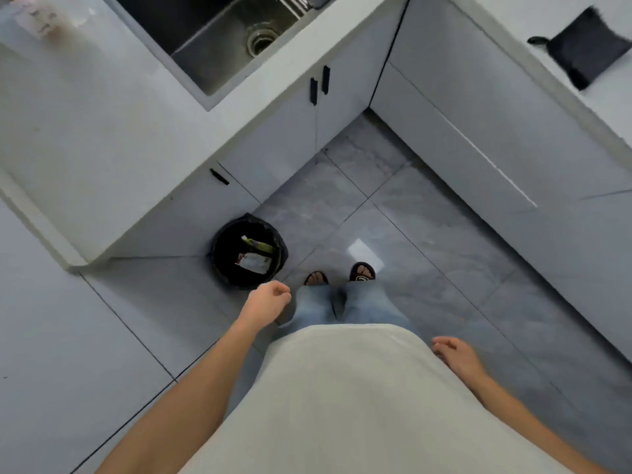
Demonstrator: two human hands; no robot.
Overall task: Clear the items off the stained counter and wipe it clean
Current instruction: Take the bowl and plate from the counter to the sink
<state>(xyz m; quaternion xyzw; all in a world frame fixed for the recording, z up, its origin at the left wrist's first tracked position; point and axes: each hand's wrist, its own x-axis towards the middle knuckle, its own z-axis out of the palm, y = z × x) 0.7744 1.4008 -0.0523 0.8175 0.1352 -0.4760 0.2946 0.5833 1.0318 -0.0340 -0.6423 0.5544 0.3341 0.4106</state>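
Counter (102, 131) spreads at your upper left, its sink (219, 35) let into it; a dark cloth (588, 49) lies on the far right worktop. No writing is readable. Below, a bin (248, 251) holds wrappers. Your left hand (268, 299) hangs loosely curled, holding nothing; your right hand (455, 354) hangs relaxed, likewise bare.

The counter (102, 131) was a pale grey-white L-shaped worktop running along the upper left and upper right of the view, above grey cabinet fronts. Faint brownish marks showed on its left section. A dark steel sink (212, 32) was set into the left run, drain visible. At the far left corner stood a blurred bottle (51, 25) with a label. A dark grey cloth (588, 46) lay flat on the right run, near its front edge.
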